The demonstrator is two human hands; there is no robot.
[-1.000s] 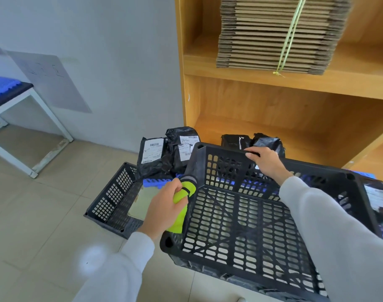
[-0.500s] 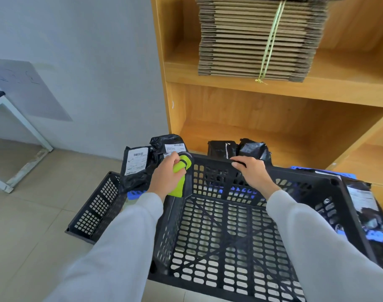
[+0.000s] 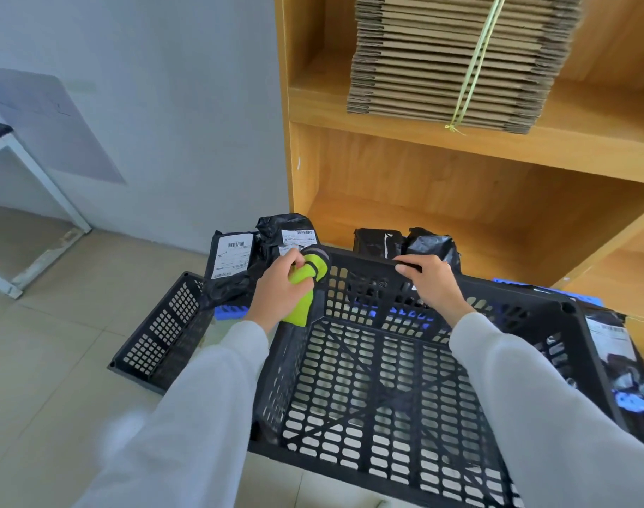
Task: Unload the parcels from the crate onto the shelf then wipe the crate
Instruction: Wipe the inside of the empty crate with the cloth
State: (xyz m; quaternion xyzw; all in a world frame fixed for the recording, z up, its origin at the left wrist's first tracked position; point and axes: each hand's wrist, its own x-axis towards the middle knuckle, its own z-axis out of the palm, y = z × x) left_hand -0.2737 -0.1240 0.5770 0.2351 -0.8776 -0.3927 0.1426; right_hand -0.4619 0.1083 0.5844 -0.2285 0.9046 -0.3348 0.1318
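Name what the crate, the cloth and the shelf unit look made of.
Crate: matte black moulded plastic, judging by its uniform slotted grid. Cloth: soft lime-green fabric with grey bands, bunched in the left hand. Shelf unit: smooth wood-grain board, perhaps laminate.

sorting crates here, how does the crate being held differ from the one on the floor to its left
The held crate is gripped at its far rim by the right hand and wiped with a green cloth in the left hand; the floor crate is untouched. The held crate looks empty; parcels lean in the floor crate. Both are black, perforated plastic.

Empty black lattice crate (image 3: 379,379) tilted before black labelled parcels (image 3: 239,258) by the shelf (image 3: 441,221).
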